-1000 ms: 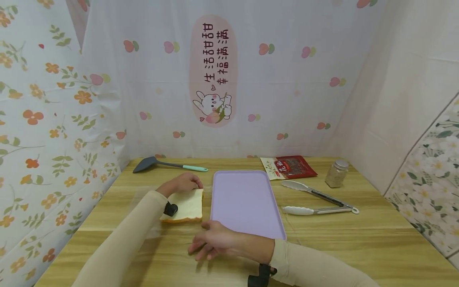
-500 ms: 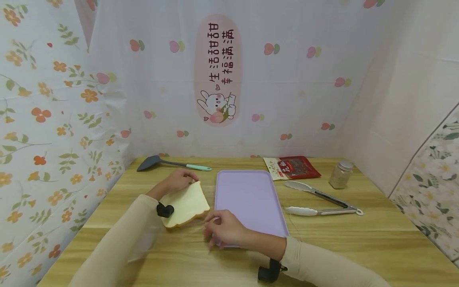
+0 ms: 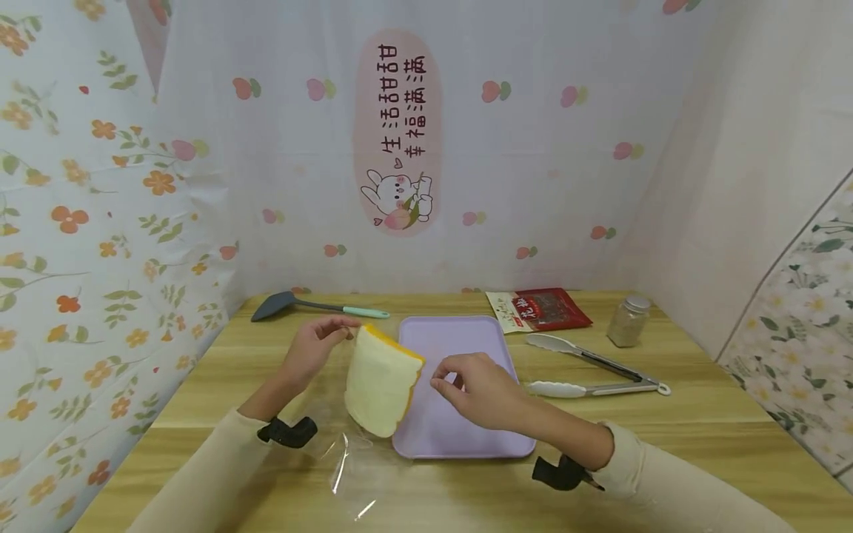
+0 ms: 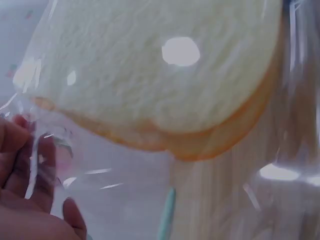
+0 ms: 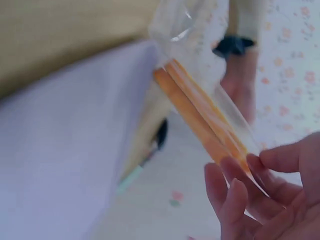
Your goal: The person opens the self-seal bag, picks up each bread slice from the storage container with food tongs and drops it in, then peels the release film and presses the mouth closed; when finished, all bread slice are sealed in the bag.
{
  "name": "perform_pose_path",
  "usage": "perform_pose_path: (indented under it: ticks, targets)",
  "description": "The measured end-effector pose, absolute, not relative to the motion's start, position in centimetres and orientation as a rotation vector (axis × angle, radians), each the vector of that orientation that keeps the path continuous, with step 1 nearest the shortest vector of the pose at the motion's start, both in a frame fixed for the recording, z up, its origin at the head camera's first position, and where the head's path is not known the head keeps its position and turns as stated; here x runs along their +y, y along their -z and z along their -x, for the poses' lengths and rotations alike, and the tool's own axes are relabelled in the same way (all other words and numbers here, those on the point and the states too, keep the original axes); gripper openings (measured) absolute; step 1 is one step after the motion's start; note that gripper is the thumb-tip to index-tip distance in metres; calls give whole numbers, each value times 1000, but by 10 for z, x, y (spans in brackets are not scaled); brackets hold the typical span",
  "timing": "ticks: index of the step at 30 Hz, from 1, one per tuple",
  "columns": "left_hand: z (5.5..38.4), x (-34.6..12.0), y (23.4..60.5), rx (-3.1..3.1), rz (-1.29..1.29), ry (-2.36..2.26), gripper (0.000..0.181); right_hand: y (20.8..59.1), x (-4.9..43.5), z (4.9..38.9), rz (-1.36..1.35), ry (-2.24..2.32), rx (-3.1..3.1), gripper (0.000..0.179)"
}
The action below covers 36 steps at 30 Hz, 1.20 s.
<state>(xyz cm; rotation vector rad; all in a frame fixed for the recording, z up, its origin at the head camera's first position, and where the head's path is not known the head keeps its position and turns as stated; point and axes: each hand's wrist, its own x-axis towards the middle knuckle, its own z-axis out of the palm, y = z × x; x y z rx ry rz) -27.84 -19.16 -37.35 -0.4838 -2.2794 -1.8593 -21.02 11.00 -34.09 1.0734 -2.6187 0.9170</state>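
Two slices of bread [image 3: 383, 381], pale with orange-brown crusts, sit inside a clear plastic bag [image 3: 343, 463]. The bread is raised and tilted, overlapping the purple tray's left side in the head view. My left hand [image 3: 313, 348] pinches the bag by the bread's upper left corner; in the left wrist view its fingers [image 4: 45, 170] have film between them. On the other side, my right hand [image 3: 483, 385] is over the tray, thumb and fingers pinching the film. The right wrist view shows the two crusts [image 5: 200, 112] edge-on beside those fingertips.
The purple tray [image 3: 460, 437] lies mid-table. Behind it are a spatula [image 3: 320, 305] with a mint handle and a red and cream packet [image 3: 540, 309]. To the right, spread tongs [image 3: 600, 366] and a lidded glass jar [image 3: 629, 323] are on the wooden table [image 3: 666, 459].
The bagged bread has risen from the table, tilted, and shifted right toward the tray. My right hand has moved right and away from me, from the tray's near left corner to over its middle.
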Motion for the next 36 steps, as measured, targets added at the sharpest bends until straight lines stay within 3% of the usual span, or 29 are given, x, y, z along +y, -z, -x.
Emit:
perform_pose_path:
  ticks: [13,19,28,36]
  targets:
    - [249,-151,324,-1803,611,1862,16,254,164,219,-1207,-495,-2530,6]
    - [243,-136,303,-1663,685,1816,15,224,179,232,-1258,-541,-2451,8]
    - [239,-123,300,-1687,714,1770,16,210,189,237,-1198,-339,-2488,6]
    - [237,-121,302,-1689,732,1711,16,210,201,250,-1285,-425,-2414,13]
